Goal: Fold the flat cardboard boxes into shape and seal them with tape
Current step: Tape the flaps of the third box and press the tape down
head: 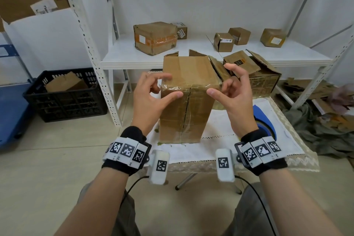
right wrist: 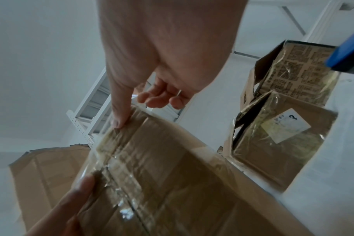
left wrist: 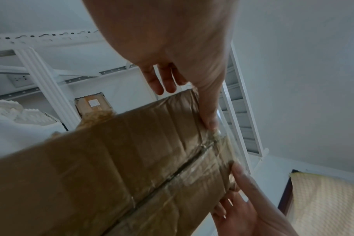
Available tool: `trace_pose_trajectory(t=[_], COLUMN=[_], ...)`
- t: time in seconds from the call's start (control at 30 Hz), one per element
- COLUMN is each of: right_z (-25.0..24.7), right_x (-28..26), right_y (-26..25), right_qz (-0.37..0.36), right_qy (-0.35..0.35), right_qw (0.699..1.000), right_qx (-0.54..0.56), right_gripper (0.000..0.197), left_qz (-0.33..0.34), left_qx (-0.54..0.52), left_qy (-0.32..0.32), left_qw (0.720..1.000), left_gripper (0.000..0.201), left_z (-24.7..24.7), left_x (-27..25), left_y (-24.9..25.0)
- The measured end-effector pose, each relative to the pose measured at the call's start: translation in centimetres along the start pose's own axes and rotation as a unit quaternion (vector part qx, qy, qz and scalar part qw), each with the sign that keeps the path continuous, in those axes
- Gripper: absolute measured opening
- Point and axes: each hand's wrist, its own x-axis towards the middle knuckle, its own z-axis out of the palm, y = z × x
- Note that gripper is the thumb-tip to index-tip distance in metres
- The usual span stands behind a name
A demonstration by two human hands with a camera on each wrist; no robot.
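A tall cardboard box (head: 186,99) lies tipped on a small table covered with a white lace-edged cloth (head: 229,145), its taped end facing the person, near the cloth's left edge. A strip of clear tape (head: 191,87) runs across the upper edge of that end, crossing the centre seam where the two flaps meet.

The left hand (head: 151,99) presses its thumb on the tape left of the seam, while the other fingers curl loosely above the box's left corner, where a loose end of tape sticks out; I cannot tell whether they pinch it. The right hand (head: 232,97) presses its thumb on the tape right of the seam, its fingers relaxed and spread over the right corner, gripping nothing.

A blue tape dispenser (head: 265,122) sits on the cloth near its right edge, behind the right wrist. Beyond the table, a white metal shelf (head: 191,57) carries several worn cardboard boxes (head: 155,37). A black plastic crate (head: 65,96) stands on the floor to the left.
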Motion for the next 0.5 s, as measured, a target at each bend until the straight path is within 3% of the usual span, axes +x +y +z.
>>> trace_pose_trajectory(t=[0.5], right_z=[1.5], right_x=[1.1], right_y=[-0.6], right_qz=[-0.037], right_qy=[-0.075], right_qw=[0.997], right_qx=[0.007], right_gripper=[0.094], left_qz=[-0.039], left_qx=[-0.087], left_qy=[-0.041], left_qw=[0.995], left_gripper=[0.034], left_z=[-1.8], left_x=[0.9], left_y=[-1.9])
